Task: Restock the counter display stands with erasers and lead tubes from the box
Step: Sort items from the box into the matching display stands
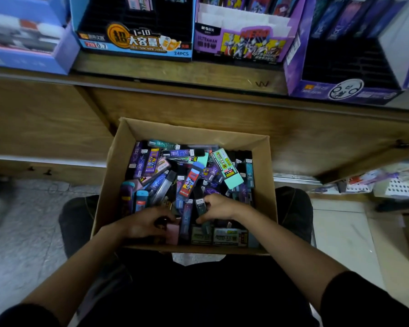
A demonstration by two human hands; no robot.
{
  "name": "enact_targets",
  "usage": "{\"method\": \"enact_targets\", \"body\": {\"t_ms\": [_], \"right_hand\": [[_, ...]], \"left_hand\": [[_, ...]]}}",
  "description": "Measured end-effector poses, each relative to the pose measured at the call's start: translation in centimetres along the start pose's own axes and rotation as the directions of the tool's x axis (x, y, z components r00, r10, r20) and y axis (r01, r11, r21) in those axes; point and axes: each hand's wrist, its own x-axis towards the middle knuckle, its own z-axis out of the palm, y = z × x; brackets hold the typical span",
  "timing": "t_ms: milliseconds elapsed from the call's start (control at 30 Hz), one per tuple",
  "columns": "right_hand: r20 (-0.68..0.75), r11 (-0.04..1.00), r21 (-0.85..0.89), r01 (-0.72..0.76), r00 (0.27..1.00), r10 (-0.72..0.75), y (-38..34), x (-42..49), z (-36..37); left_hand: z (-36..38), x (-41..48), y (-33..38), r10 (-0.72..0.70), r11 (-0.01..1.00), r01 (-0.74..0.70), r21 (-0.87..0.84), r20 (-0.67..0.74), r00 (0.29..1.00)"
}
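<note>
A brown cardboard box (pixel 265 175) rests on my lap, packed with several lead tubes and erasers in purple, teal, black and pink. A large mint-green eraser (pixel 227 168) lies on top at the right. My left hand (pixel 147 223) reaches into the near left of the box with its fingers curled around a dark tube (pixel 162 221) beside a pink piece. My right hand (pixel 219 207) pinches a dark teal lead tube (pixel 201 210) near the middle. On the counter above stand a blue display stand (pixel 132 47), a purple Ultraman stand (pixel 241 48) and a purple stand (pixel 340 90).
A wooden counter front (pixel 198 107) rises just beyond the box. A light-blue carton (pixel 26 50) sits at the far left of the counter. Tiled floor lies on both sides of my knees, with loose packets (pixel 387 182) on a low shelf at the right.
</note>
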Motion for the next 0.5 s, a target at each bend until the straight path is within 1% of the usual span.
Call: {"method": "enact_targets", "body": {"t_ms": [67,100,200,267,367,433,500], "right_hand": [[0.030,1.000,-0.024,0.013,0.999,-0.012,0.2,-0.1,-0.3],[0.037,1.000,-0.002,0.024,0.999,-0.024,0.2,-0.3,-0.4],[0.055,0.992,0.117,0.041,0.997,-0.048,0.7,-0.5,-0.5],[0.044,0.991,0.132,0.034,0.998,-0.040,1.1,-0.8,-0.7],[0.088,0.987,0.162,0.012,0.996,-0.026,1.3,-1.0,-1.1],[0.105,0.983,0.183,0.006,0.994,-0.026,1.3,-1.1,-1.2],[0.089,0.982,0.189,0.017,0.995,-0.035,1.3,-1.3,-1.2]], "left_hand": [[0.1,0.4,-0.1,0.009,1.000,-0.008,0.022,-0.021,1.000],[0.2,0.6,-0.3,0.004,1.000,-0.004,0.004,-0.040,0.999],[0.1,0.7,-0.6,-0.026,0.992,0.012,-0.125,-0.104,0.994],[0.1,0.7,-0.9,-0.022,0.991,0.006,-0.130,-0.128,0.991],[0.2,0.8,-0.8,-0.033,0.993,0.016,-0.114,-0.156,0.987],[0.1,1.0,-0.8,-0.002,0.996,-0.018,-0.083,-0.243,0.970],[-0.1,1.0,-0.6,0.007,0.992,-0.051,-0.117,-0.350,0.937]]}}
